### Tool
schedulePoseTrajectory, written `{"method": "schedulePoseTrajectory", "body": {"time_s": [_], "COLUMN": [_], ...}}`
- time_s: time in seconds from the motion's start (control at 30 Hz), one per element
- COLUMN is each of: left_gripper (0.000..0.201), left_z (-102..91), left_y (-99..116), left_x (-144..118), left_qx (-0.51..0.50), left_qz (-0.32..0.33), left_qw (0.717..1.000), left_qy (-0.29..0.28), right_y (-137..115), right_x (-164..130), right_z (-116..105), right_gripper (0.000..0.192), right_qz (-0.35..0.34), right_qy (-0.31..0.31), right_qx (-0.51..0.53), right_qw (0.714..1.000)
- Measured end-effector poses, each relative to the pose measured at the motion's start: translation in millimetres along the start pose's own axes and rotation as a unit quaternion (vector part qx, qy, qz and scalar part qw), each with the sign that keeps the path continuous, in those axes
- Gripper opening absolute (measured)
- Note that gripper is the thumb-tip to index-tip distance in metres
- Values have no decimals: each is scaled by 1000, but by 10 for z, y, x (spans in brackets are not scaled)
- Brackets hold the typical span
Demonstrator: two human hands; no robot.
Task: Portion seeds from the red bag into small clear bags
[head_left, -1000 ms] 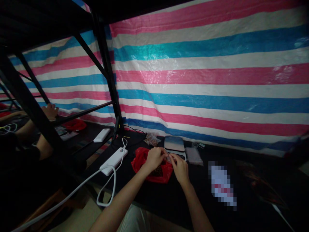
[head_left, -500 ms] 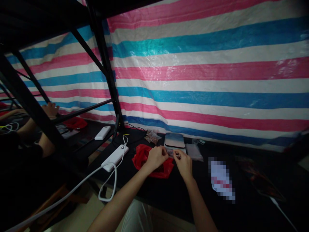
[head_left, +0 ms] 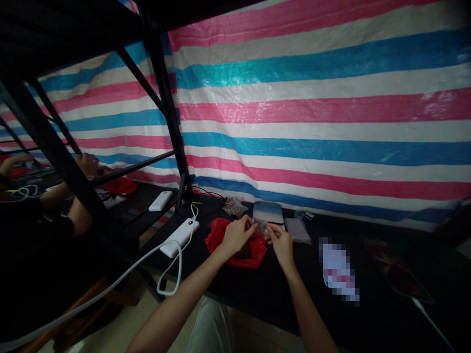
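Note:
Over the red plastic bag [head_left: 256,260], my left hand [head_left: 235,237] is closed in a pinch on the left edge of a small clear plastic bag [head_left: 262,227]. My right hand [head_left: 282,245] pinches the same small bag from the right. What the small bag holds, if anything, is too blurred to tell. The red bag lies open on the black table, with dark brown bits [head_left: 244,252] inside, partly hidden by my left hand. Just behind my hands sits a flat scale-like device [head_left: 268,211] with a shiny top. To its right lie flat clear plastic bags [head_left: 298,231].
A clear bag of brown bits [head_left: 234,208] lies at the back. A white power bank-like block [head_left: 179,238] with a looped white cable [head_left: 179,267] is at left. A blurred-out white packet [head_left: 338,272] lies right. Beyond the black metal frame [head_left: 172,122] a co-worker's hand [head_left: 87,164] shows.
The small clear bag now shows more fully, spread between my fingers. My right hand's fingertips have moved onto its right side. The whole view has shifted slightly.

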State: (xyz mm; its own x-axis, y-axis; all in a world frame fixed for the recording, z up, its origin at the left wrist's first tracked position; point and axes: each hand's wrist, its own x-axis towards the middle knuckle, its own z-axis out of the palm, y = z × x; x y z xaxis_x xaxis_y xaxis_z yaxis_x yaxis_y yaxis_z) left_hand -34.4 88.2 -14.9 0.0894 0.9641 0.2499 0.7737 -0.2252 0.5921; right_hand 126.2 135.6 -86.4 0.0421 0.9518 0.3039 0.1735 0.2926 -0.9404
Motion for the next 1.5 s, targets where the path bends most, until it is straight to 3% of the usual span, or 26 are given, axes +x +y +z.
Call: {"method": "schedulePoseTrajectory", "body": {"time_s": [0.13, 0.23, 0.3, 0.37, 0.43, 0.57, 0.67, 0.8, 0.9, 1.1, 1.27, 1.5], "left_gripper": [47, 53, 51, 50, 49, 40, 33, 29, 29, 27, 26, 23], "left_z": [-15, 13, 5, -38, -109, -245, -295, -318, -334, -379, -413, -435], "left_y": [-297, -468, -529, -573, -623, -710, -702, -622, -573, -511, -477, -448], "left_x": [-15, -1, 15, 35, 55, 60, 32, -2, -14, -40, -52, -59], "left_qx": [-198, -391, -478, -509, -495, -376, -272, -170, -108, -42, -9, -2], "left_qz": [-58, -122, -137, -131, -107, -12, 37, 50, 45, 40, 43, 6], "left_qw": [978, 908, 865, 850, 862, 924, 958, 981, 990, 996, 996, 997], "left_qy": [-38, -90, -70, -17, 30, 70, 79, 81, 79, 65, 74, 74], "right_y": [-174, -365, -428, -410, -327, -150, -119, -147, -141, -102, -157, -179], "right_x": [67, 75, 66, 56, 47, 18, -20, -67, -84, -92, -114, -94], "right_z": [81, 208, 302, 374, 402, 343, 272, 224, 222, 256, 244, 92], "right_gripper": [43, 41, 40, 39, 39, 37, 35, 41, 43, 29, 22, 23], "right_qz": [25, 25, 23, 19, 19, -8, -43, -52, -62, -132, -157, -201], "right_qy": [-2, -36, -67, -96, -131, -199, -227, -239, -238, -216, -218, -129], "right_qx": [131, 183, 199, 192, 167, 97, 63, 46, 24, -109, -148, -242], "right_qw": [991, 982, 978, 976, 977, 975, 971, 969, 969, 961, 952, 940]}}
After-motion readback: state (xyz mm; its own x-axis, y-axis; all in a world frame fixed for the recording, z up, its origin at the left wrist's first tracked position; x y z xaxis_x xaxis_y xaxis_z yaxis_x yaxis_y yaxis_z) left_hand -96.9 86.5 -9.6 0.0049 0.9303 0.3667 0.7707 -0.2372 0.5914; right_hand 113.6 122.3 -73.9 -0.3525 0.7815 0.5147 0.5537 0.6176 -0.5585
